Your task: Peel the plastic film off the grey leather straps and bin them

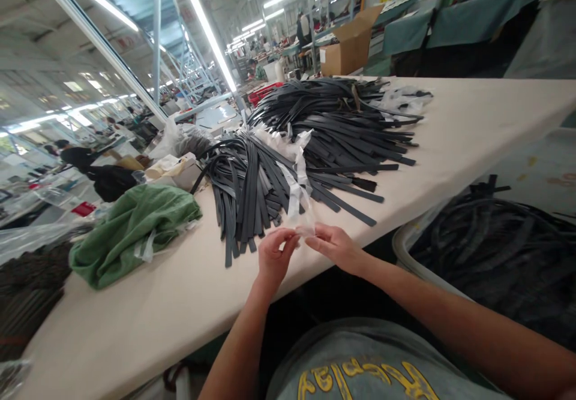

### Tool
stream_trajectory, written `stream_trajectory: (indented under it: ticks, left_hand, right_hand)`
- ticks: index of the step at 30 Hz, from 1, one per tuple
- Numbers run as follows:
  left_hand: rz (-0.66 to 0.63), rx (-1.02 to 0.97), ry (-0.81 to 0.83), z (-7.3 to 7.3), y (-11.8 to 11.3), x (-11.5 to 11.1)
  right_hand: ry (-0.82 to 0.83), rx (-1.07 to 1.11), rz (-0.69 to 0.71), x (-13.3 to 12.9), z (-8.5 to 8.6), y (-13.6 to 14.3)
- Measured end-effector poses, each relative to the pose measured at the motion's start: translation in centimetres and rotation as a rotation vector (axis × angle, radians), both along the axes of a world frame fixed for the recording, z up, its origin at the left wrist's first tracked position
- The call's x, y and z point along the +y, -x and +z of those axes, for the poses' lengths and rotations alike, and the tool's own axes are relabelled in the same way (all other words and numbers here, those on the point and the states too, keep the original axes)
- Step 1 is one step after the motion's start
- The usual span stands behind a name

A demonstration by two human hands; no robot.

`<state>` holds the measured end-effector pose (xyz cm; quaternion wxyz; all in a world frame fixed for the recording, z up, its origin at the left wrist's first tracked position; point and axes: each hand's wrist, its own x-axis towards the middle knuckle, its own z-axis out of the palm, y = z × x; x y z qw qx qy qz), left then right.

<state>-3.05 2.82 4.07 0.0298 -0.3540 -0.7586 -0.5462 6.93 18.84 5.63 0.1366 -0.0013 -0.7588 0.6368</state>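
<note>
Plastic [294, 199] is pinched between the fingertips of my left hand [272, 253] and right hand [336, 246], by the near edge of the table [477, 118]. Straps [247, 190] lie just beyond; tabletop stretches rightward past them.

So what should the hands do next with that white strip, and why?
Maybe lift the white strip gently up off the dark straps. The left hand and right hand seem to pinch its near end, close together, while the rest trails back over the straps, where it might catch.
</note>
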Motion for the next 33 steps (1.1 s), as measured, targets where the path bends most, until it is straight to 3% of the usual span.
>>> stream_trajectory:
  ticks: [2, 5, 12, 16, 21, 24, 29, 33]
  left_hand:
    - [-0.010, -0.071, -0.007, -0.8, -0.8, -0.5]
    - [-0.036, -0.279, -0.021, -1.3, -1.7, -1.5]
    - [-0.119, -0.525, -0.023, -1.7, -1.0, -4.6]
    - [-0.098, -0.594, -0.119, -1.9, 0.0, -6.7]
    - [-0.056, -0.652, -0.166, -2.0, 0.6, -9.4]
    - [-0.015, -0.710, -0.182, -2.2, 1.3, -10.8]
    - [0.139, -0.996, -0.483, -2.5, 3.5, -12.3]
    - [0.273, -1.158, -0.740, -2.3, 5.4, -13.7]
  right_hand:
    - [0.099, -0.033, -0.005, -0.8, 0.2, 1.8]
    - [0.111, -0.031, -0.048, -0.5, 1.4, 4.4]
    - [-0.126, -0.021, -0.098, 2.5, 7.4, 11.9]
    - [-0.159, -0.067, -0.194, 2.7, 9.2, 16.1]
    - [-0.006, -0.190, -0.196, 2.1, 10.0, 20.4]
    - [0.005, -0.225, -0.144, 1.0, 10.2, 23.2]
    - [-0.262, -0.274, -0.014, -2.6, 9.5, 27.0]
    - [-0.527, -0.294, 0.117, -6.2, 7.6, 25.2]
